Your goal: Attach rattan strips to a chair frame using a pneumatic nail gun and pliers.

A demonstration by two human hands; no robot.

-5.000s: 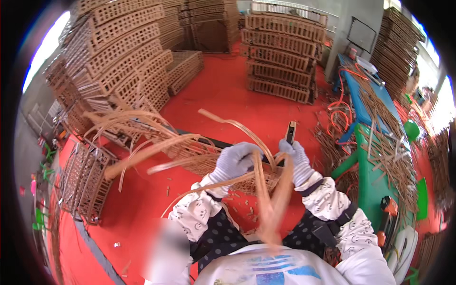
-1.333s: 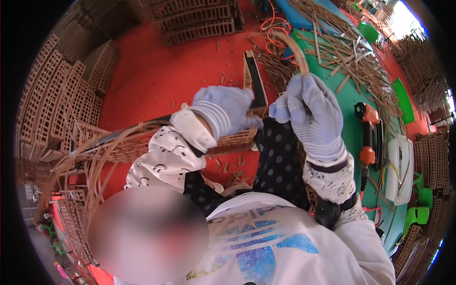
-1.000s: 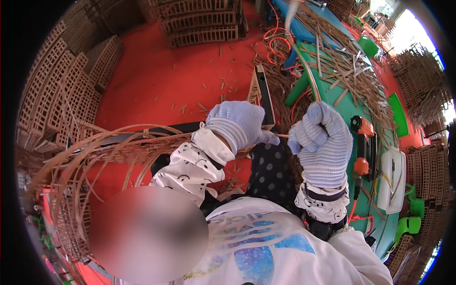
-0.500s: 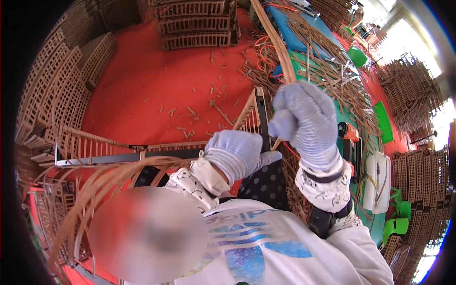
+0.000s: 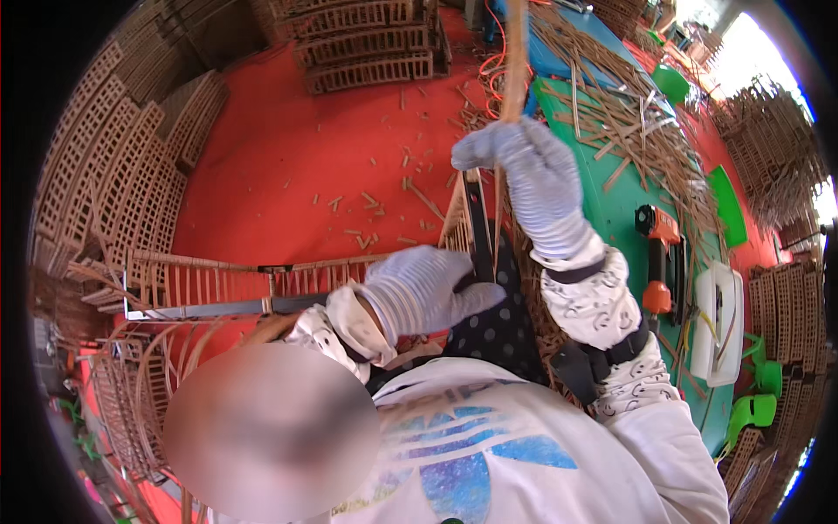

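I have the right hand [image 5: 532, 170] clasping a strip [image 5: 515, 65] by the frame's [image 5: 292, 304] far end, but can't tell whether the left hand [image 5: 423, 293] grips its near corner. A tray [image 5: 731, 345] at the table's [image 5: 609, 205] right edge holds something yellow.

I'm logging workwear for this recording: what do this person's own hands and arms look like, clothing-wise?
The left hand and right hand wear pale blue-grey knitted gloves with whitish stripes toward the wrist. White sleeve covers bear small black curved markings. The right one has a dark wrist band; a black strap circles that forearm.
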